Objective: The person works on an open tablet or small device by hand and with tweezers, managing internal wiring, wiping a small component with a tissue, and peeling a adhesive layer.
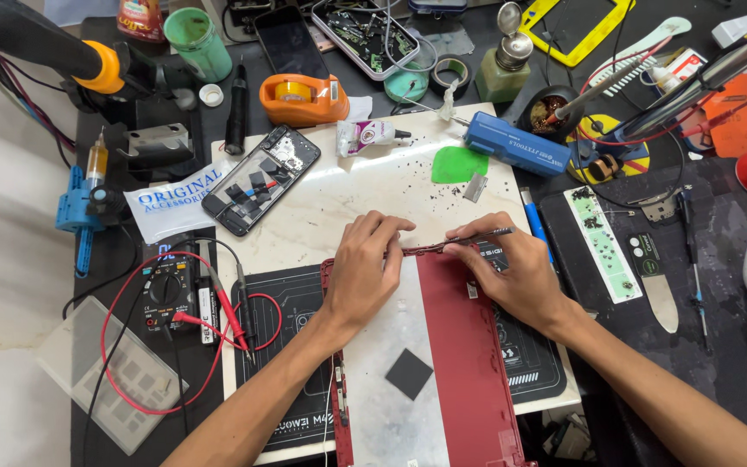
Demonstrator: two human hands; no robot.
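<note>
Right at tweezers' [469, 239] tip: red panel [469, 363]

Red laptop lid [469, 363] lies flat, inside up; slim tool [477, 235] at its top edge.

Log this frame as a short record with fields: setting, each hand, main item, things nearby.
setting: cluttered repair bench seen from above
main item: red panel with a silver inner sheet, lying on a black mat
left hand: pressed flat on the panel's top edge
right hand: holds tweezers at that edge
nearby: opened phone, multimeter, orange tape dispenser
</note>
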